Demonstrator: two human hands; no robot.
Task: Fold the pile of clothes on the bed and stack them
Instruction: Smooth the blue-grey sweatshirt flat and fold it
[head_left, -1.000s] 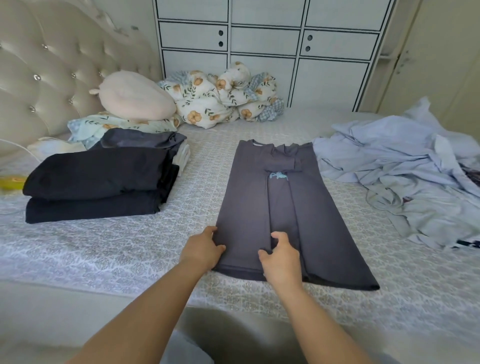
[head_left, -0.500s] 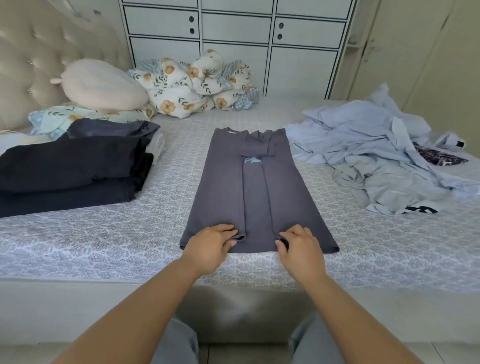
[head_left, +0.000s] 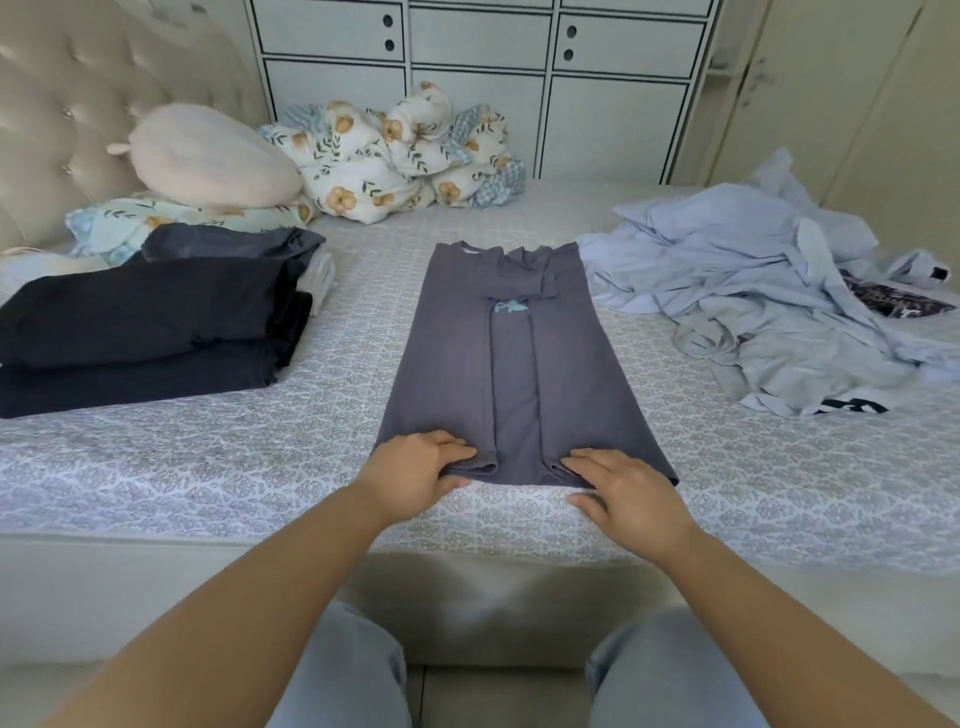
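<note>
A grey shirt (head_left: 511, 364) lies flat in the middle of the bed (head_left: 208, 467), its two sides folded in to a long strip with the collar at the far end. My left hand (head_left: 415, 473) pinches the near hem at its left corner, thumb under the cloth. At the right corner my right hand (head_left: 623, 491) grips the same hem, fingers on top and thumb below. A stack of folded dark clothes (head_left: 140, 332) sits on the bed to the left. To the right lies a loose pile of pale blue clothes (head_left: 769, 291).
A cream plush cushion (head_left: 208, 156) and a floral bundle of bedding (head_left: 395, 150) lie at the far side by the tufted headboard (head_left: 78, 104). White cabinets (head_left: 478, 78) stand behind the bed. The bed's near edge runs just below my hands.
My hands have moved apart along the near hem to its two corners and taken hold of it. The camera has drawn back and tilted down, so my legs now show.
</note>
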